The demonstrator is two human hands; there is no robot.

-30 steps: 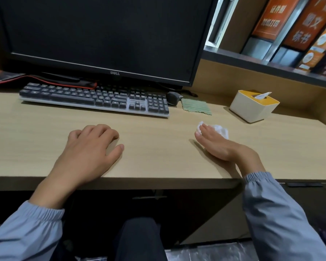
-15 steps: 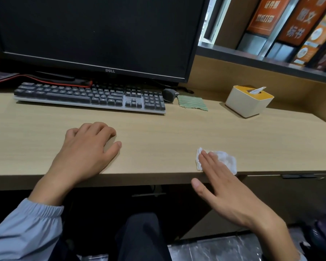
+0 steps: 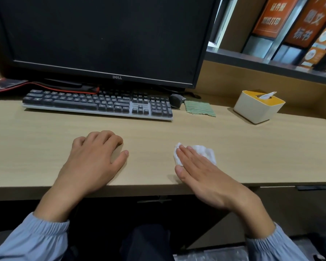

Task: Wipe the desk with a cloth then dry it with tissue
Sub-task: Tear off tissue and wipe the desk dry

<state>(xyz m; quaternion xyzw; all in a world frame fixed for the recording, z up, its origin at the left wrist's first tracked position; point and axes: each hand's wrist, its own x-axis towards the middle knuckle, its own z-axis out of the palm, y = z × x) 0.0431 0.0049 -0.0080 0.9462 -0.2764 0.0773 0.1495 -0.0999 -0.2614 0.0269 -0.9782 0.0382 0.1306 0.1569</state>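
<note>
My right hand (image 3: 201, 170) lies flat on a crumpled white tissue (image 3: 205, 152), pressing it onto the light wooden desk (image 3: 149, 132) near the front edge. The fingers are straight and cover the tissue's near half. My left hand (image 3: 94, 159) rests palm down on the desk to the left, fingers curled, holding nothing. A green cloth (image 3: 199, 108) lies flat at the back of the desk, beside the mouse. A white tissue box (image 3: 256, 108) with a yellow top stands at the back right, one tissue sticking out.
A dark keyboard (image 3: 98, 105) and a black mouse (image 3: 176, 100) sit under a large black monitor (image 3: 105, 38). A red-edged mat (image 3: 6, 85) lies at the far left. A raised shelf (image 3: 271, 63) with orange signs runs along the back right.
My right hand swept the tissue from mid-desk toward the front edge, then back up onto the desk a little. The left hand stayed put.
</note>
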